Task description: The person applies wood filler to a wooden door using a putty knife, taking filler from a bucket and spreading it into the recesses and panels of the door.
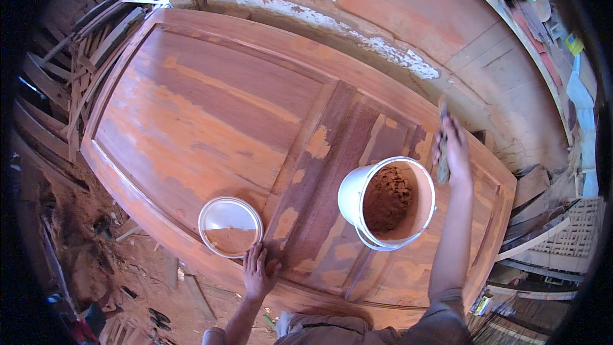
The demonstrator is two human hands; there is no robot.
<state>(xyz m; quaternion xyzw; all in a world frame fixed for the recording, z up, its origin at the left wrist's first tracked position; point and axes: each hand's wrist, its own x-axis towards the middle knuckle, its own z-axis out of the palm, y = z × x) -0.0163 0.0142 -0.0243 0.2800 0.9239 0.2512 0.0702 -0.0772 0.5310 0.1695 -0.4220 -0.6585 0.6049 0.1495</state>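
Note:
A large panelled wooden door (249, 153) lies flat before me, streaked with orange-brown paste. On its right half stands a white bucket (352, 198) part filled with reddish-brown paste (387, 199). To the left of it, a round white lid (231, 213) rests near the door's front edge, with paste along its lower part. My left hand (258, 275) has its fingers stretched out against the lid's near rim. Beyond the bucket's right side, my right hand (454, 150) is closed around a slim, flat tool like a putty knife (443, 169), held upright over the door's far side.
Behind the door leans a row of dusty boards (408, 13). Wood strips (96, 76) are heaped at the far left. Offcuts (198, 297) and sandals (159, 319) lie on the dusty ground at the lower left. A woven plastic piece (578, 233) sits at the right.

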